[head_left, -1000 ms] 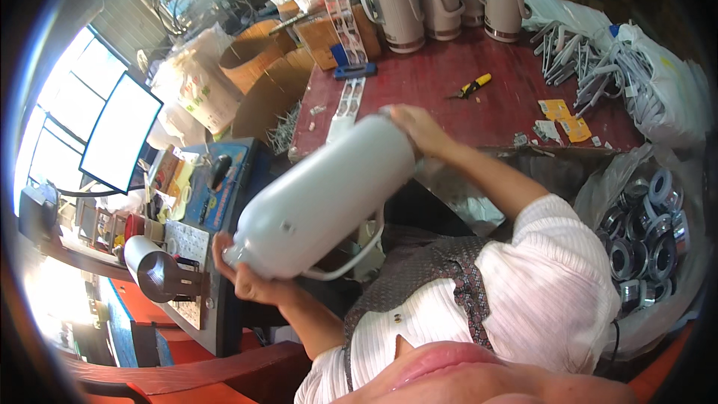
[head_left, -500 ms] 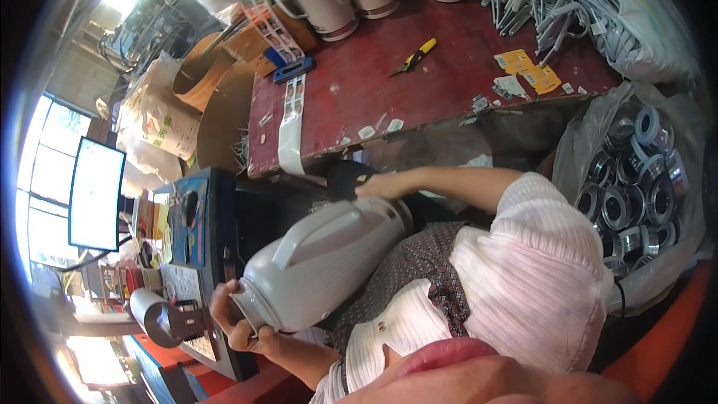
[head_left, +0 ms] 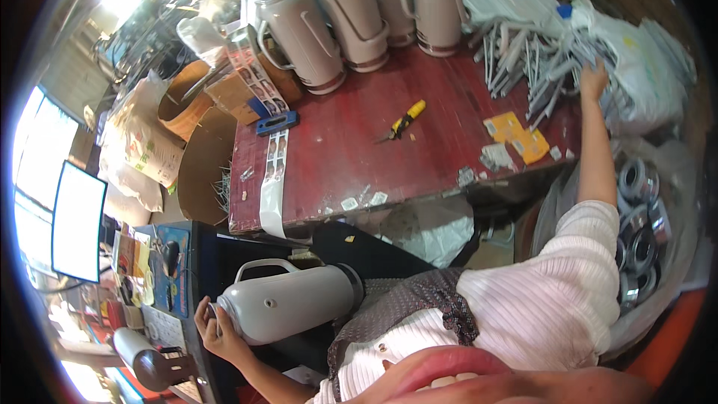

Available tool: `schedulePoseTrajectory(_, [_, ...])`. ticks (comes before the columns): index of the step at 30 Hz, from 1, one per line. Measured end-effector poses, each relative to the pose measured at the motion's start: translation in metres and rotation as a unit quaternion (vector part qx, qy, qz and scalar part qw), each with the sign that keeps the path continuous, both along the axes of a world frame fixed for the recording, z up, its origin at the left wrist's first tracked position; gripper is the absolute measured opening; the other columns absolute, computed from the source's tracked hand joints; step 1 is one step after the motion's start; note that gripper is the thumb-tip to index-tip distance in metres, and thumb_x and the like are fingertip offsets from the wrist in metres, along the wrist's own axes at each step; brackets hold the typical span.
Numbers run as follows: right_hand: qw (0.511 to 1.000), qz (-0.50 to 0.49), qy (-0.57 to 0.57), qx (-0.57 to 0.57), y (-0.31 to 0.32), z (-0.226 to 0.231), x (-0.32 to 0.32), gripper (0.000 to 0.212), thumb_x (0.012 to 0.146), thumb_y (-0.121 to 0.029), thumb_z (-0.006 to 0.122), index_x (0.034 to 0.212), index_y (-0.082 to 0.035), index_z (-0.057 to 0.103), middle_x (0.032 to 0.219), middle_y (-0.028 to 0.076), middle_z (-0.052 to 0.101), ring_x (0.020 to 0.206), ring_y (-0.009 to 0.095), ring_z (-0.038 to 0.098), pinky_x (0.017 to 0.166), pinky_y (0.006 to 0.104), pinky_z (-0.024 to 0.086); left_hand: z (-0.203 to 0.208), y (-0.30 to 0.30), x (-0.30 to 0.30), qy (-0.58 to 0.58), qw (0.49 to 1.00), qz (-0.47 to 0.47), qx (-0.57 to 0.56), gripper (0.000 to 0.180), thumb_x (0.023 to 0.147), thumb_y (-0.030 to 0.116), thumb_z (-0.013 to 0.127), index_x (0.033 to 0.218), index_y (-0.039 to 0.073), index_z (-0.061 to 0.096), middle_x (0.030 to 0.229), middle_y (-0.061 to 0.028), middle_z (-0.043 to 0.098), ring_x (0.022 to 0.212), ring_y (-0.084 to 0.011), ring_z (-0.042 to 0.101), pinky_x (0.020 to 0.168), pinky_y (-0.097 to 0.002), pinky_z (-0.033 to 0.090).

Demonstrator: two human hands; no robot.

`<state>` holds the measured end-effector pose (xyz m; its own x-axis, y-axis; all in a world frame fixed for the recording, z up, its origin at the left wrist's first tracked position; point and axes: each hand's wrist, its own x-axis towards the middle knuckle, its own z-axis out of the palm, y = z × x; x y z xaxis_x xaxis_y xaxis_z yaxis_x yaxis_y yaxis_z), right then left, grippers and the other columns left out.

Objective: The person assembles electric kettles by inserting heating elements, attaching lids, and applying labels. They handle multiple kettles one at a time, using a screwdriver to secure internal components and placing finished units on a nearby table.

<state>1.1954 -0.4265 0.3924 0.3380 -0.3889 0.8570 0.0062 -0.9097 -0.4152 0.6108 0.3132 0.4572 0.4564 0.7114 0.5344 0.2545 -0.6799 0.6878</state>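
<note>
A grey thermos jug point(head_left: 292, 307) with a loop handle lies on its side across my lap. Its neck points left and its base right. My left hand point(head_left: 217, 331) is closed around the neck, fingers curled at the rim. Stretched out to the far right, my right hand point(head_left: 594, 81) is among a heap of grey plastic strip-like handles point(head_left: 516, 60) beside a white plastic bag point(head_left: 636, 67). Its fingers are bent in the heap, and what they grip is hidden. Several finished-looking jugs point(head_left: 299, 37) stand upright at the back of the red table point(head_left: 336, 150).
Yellow-handled cutters point(head_left: 407, 120), yellow cards point(head_left: 516, 137) and a label strip point(head_left: 273, 187) lie on the table. At right, a clear bag holds several grey and metallic rings point(head_left: 639, 247). A monitor point(head_left: 78, 221) and a dark desk point(head_left: 198, 277) are at left.
My right hand has left the jug's base and reached far right to the handles. The jug has rolled, its handle now toward the table, and sits lower left. My left hand stays at its neck.
</note>
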Motion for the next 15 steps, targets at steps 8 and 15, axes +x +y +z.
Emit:
schedulePoseTrajectory(8, [0.961, 0.157, 0.212, 0.083, -0.088, -0.12, 0.067, 0.055, 0.089, -0.013, 0.063, 0.142, -0.012, 0.047, 0.123, 0.027, 0.062, 0.112, 0.046, 0.059, 0.093, 0.0466, 0.047, 0.03, -0.002, 0.0, 0.065, 0.971, -0.194, -0.121, 0.016, 0.074, 0.009, 0.067, 0.079, -0.005, 0.061, 0.143, -0.02, 0.047, 0.126, -0.0313, 0.048, 0.109, -0.0441, 0.032])
schedulePoseTrajectory(15, [0.971, -0.035, 0.235, 0.003, -0.051, -0.031, 0.0, 0.051, 0.094, -0.046, 0.058, 0.133, -0.013, 0.058, 0.114, 0.025, 0.067, 0.105, 0.046, 0.063, 0.087, 0.0526, 0.049, 0.02, -0.008, 0.015, 0.159, 0.953, -0.254, -0.051, 0.029, 0.057, 0.005, 0.085, 0.078, -0.001, 0.066, 0.118, -0.0162, 0.059, 0.105, -0.0298, 0.06, 0.091, -0.0384, 0.047])
